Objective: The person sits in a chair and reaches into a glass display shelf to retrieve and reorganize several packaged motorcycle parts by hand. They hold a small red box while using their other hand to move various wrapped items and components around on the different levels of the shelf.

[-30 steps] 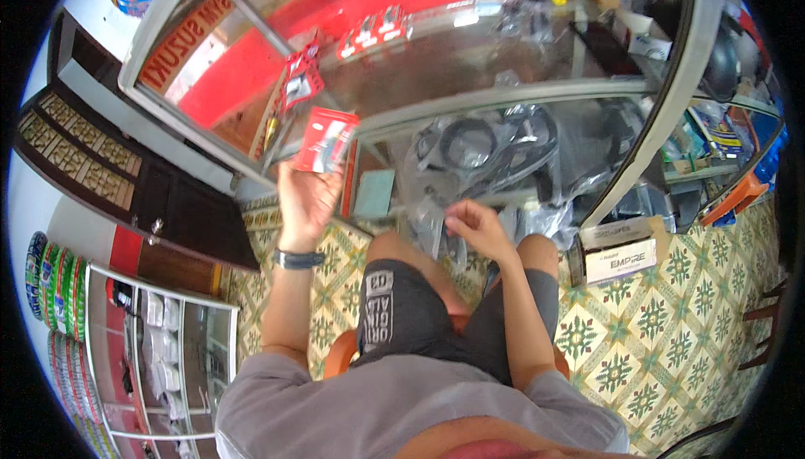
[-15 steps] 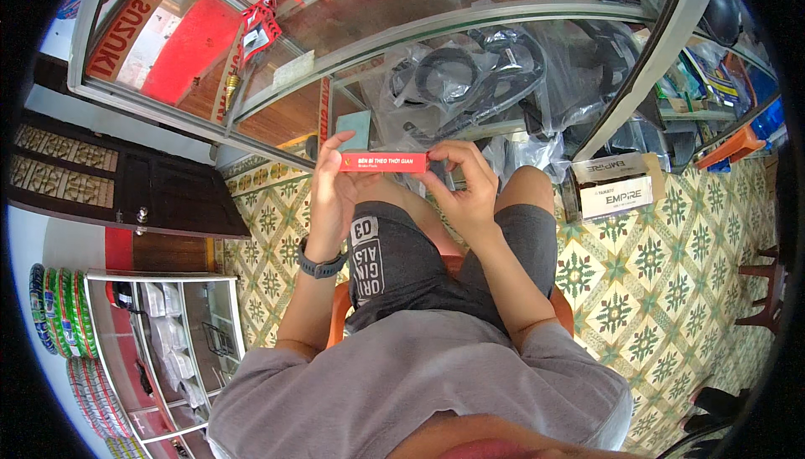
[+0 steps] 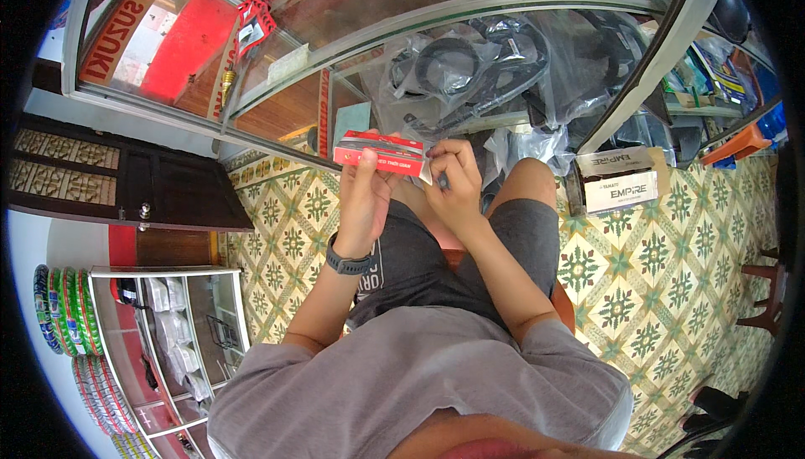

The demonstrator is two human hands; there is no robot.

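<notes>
My left hand [image 3: 360, 203], with a dark watch on its wrist, grips a small flat red cardboard box [image 3: 381, 155] above my lap. The left thumb presses on the front face, and the other fingers are behind the box. Its top side, with a dark and white pattern, now shows too. My right hand [image 3: 457, 186] has its fingers curled and pinched at the box's right end, where a pale edge like an end flap shows. Whether that end is open I cannot tell. The box's contents are hidden.
A glass display case [image 3: 352, 48] stands ahead, with black parts in clear plastic bags [image 3: 470, 73] inside. An open cardboard carton [image 3: 620, 191] sits at its right foot. At lower left is a glass shelf unit [image 3: 168, 270] beside stacked tyres [image 3: 71, 308]. Patterned tiles [image 3: 616, 308] cover the floor.
The box has tilted so its top side shows, and its right end has dipped. My left hand moved right, its thumb now on the front face. My right fingers curled at the end.
</notes>
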